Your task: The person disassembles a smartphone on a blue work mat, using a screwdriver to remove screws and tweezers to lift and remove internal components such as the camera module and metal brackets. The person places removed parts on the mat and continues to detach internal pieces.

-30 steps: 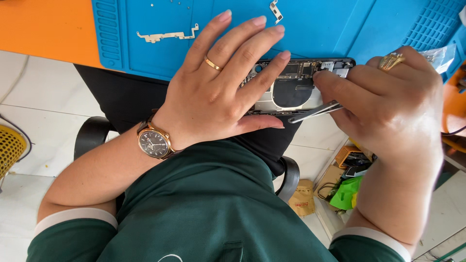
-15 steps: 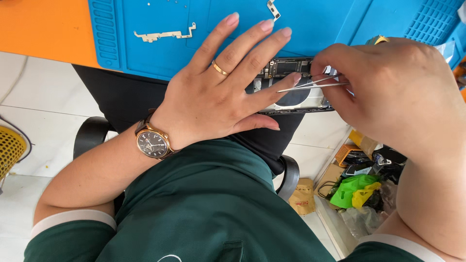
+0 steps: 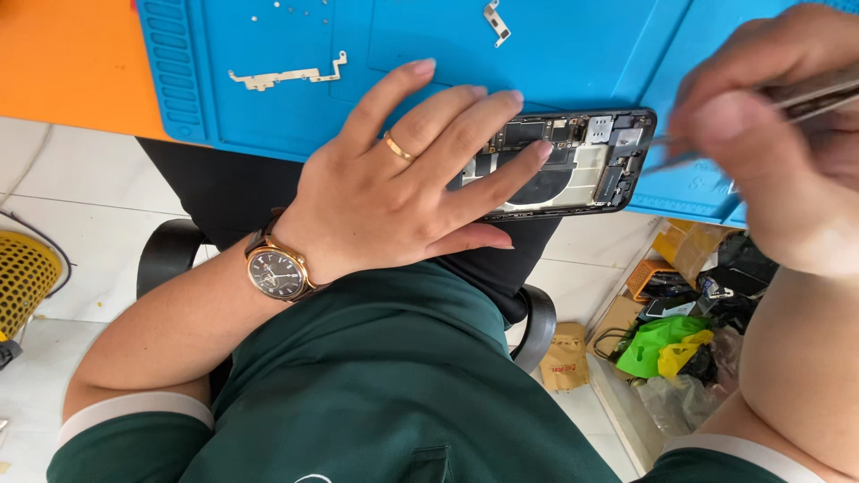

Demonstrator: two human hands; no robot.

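Orange tabletop (image 3: 63, 63) carries a blue silicone work mat (image 3: 403, 36) running from 10 to 2 o'clock. At the mat's near edge, toward 3 o'clock of the left hand (image 3: 385, 192), lies an opened phone (image 3: 573, 161), its inner boards showing. That hand presses flat on the phone's left half, fingers spread, clamping nothing. The right hand (image 3: 778, 152), at 3 o'clock, has its grip pinched together on metal tweezers (image 3: 698, 154), tips at the phone's right end. A thin metal bracket (image 3: 286, 75) lies at 11 o'clock.
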